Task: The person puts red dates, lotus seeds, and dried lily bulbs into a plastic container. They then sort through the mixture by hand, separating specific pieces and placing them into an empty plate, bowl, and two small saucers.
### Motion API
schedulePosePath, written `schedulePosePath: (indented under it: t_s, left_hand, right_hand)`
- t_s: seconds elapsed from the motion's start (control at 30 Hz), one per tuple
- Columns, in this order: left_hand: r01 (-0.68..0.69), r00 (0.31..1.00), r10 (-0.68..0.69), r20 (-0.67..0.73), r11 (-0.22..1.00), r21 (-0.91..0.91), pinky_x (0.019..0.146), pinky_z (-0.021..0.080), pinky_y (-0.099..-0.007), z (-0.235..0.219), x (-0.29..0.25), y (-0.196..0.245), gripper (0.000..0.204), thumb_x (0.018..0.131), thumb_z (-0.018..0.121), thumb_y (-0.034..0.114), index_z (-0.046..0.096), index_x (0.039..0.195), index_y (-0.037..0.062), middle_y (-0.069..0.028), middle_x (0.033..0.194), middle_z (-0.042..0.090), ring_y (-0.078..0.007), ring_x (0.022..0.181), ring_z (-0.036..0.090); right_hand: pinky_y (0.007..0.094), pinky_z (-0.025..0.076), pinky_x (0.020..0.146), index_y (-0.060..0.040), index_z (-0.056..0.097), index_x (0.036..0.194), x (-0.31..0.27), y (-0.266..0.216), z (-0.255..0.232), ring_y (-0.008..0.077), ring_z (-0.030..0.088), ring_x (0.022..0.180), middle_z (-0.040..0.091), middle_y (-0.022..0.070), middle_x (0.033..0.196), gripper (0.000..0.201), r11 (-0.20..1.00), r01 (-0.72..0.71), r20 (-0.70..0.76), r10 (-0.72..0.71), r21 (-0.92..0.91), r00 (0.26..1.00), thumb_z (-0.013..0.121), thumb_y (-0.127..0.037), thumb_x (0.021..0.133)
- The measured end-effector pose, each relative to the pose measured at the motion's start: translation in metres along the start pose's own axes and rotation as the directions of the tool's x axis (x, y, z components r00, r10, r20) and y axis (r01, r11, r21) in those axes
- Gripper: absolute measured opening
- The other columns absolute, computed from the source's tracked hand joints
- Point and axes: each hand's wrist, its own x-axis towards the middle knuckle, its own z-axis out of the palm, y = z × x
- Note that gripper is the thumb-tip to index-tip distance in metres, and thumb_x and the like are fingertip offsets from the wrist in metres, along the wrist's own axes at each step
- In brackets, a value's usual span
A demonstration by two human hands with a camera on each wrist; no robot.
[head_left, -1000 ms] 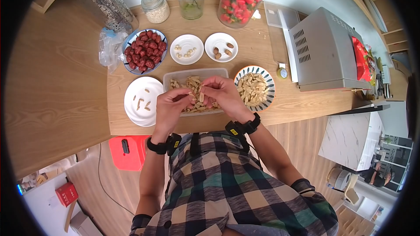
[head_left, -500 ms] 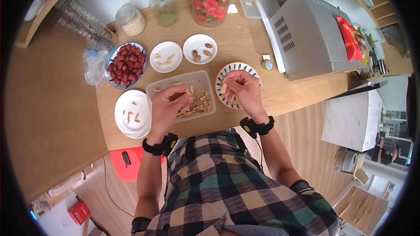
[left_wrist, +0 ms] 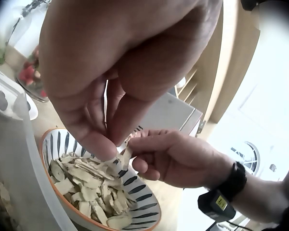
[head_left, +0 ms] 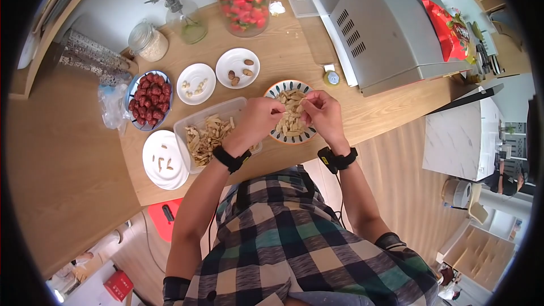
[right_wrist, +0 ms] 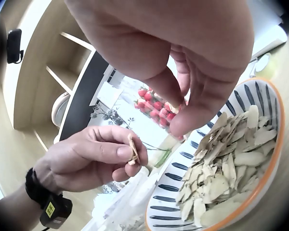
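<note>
I see a pale beige, dried slice [right_wrist: 133, 150] pinched between the thumb and fingers of the left hand [head_left: 260, 118], and a second thin, pale slice [left_wrist: 126, 155] pinched by the right hand [head_left: 324, 114]. Both hands meet over the white, dark-striped, orange-rimmed ceramic bowl [left_wrist: 142, 187]; half a second ago, the left was above the clear rectangular plastic tub [head_left: 224, 109] to the left. From my head view, the slices are hard to make out, and the left arm hides part of the tub.

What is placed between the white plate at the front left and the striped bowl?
In the head view, a plastic container of pale slices stands between the white plate and the striped bowl; the left hand partly hides it.
</note>
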Motion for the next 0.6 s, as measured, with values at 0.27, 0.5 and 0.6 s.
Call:
schedulePosePath:
  t_s: [0.27, 0.5, 0.6]
  left_hand:
    - [-0.02, 1.0, 0.02, 0.0, 0.998, 0.059, 0.064, 0.051, -0.0333, 0.003, 0.014, 0.007, 0.016, 0.09, 0.066, 0.006, 0.071, 0.103, -0.0022, -0.0184, 0.085, 0.07, -0.0177, 0.069, 0.065]
    - [0.024, 0.999, -0.018, 0.046, 0.992, -0.128, 0.069, 0.052, -0.0279, 0.004, 0.017, 0.031, 0.019, 0.092, 0.066, 0.006, 0.07, 0.108, -0.003, -0.0128, 0.087, 0.073, -0.0129, 0.076, 0.067]
    - [0.002, 0.999, -0.016, -0.05, 0.966, -0.259, 0.067, 0.053, -0.0271, 0.012, 0.015, 0.024, 0.016, 0.092, 0.065, 0.004, 0.071, 0.104, -0.0048, -0.0098, 0.083, 0.073, -0.0101, 0.075, 0.067]
  right_hand:
    - [0.0266, 0.051, 0.049, 0.0047, 0.063, 0.096, 0.004, -0.008, -0.002, 0.012, 0.065, 0.058, 0.069, 0.0089, 0.073, 0.009, 0.999, -0.042, -0.002, 0.042, 0.017, 0.999, 0.067, -0.001, 0.092]
    - [0.0275, 0.05, 0.049, 0.004, 0.064, 0.094, 0.0, -0.014, 0.001, 0.0143, 0.065, 0.059, 0.069, 0.01, 0.077, 0.008, 0.917, -0.078, 0.124, 0.032, 0.391, 0.992, 0.07, 0.005, 0.088]
    - [0.0272, 0.05, 0.048, 0.0042, 0.066, 0.094, -0.003, -0.02, -0.002, 0.0136, 0.064, 0.058, 0.07, 0.0107, 0.078, 0.008, 0.902, -0.153, 0.173, 0.089, 0.403, 0.981, 0.071, 0.004, 0.089]
